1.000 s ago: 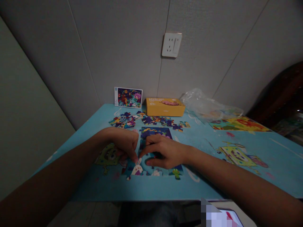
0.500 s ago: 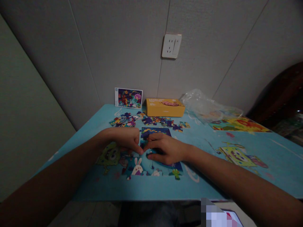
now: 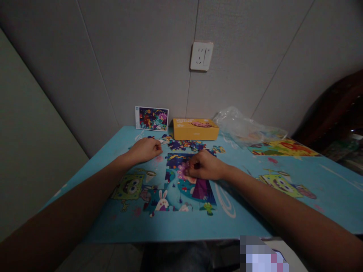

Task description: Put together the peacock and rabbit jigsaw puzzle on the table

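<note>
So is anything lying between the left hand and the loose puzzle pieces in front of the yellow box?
Nothing visible. The left hand is curled at the left end of the loose puzzle pieces, with only bare blue table around it. The right hand rests apart, on the assembled puzzle. Whether the left hand already holds a piece cannot be told.

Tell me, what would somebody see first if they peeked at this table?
Probably the half-done puzzle in the middle of the blue table, with the right hand resting on its top part. The left hand sits by the loose pieces farther back. A yellow box and a picture card stand against the wall.
</note>
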Available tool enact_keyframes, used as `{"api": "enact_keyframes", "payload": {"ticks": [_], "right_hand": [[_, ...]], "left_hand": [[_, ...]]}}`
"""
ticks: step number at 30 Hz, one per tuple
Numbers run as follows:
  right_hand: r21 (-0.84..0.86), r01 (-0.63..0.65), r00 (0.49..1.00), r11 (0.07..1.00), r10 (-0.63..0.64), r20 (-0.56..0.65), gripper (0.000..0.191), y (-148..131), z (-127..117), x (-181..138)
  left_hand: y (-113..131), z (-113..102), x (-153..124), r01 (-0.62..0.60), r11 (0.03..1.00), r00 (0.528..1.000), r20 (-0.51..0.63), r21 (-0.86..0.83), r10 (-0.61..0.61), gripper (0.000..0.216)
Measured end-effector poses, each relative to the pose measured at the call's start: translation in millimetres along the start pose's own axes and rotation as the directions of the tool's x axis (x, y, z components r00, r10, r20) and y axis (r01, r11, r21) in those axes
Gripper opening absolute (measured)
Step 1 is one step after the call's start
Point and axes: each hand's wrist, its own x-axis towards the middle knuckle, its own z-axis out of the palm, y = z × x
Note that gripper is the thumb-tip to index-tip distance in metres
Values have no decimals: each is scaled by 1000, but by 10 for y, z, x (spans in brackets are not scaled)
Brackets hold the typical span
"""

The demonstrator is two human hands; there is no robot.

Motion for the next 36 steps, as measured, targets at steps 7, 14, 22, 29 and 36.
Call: {"api": "enact_keyframes", "payload": {"ticks": [7,14,22,29,36], "right_hand": [[28,-62,998,998,62,2,30,42,-13,-2],[65,-68,998,996,68,10,34,35,-13,-9],[80,-69,997,994,66,38,28,6,-18,-27],[38,-112,991,993,109,73,29,-63,-23,-15],[22,-101,992,995,99,77,30,-73,-22,1]], "left_hand": [[29,32,8,31,998,999,20,56,-32,22],[-13,22,16,55,998,977,-206,18,-50,26],[-86,45,31,100,993,930,-361,67,-69,33],[-220,294,118,150,975,973,-201,163,-116,64],[-214,312,190,202,970,971,-155,132,-181,60]]}}
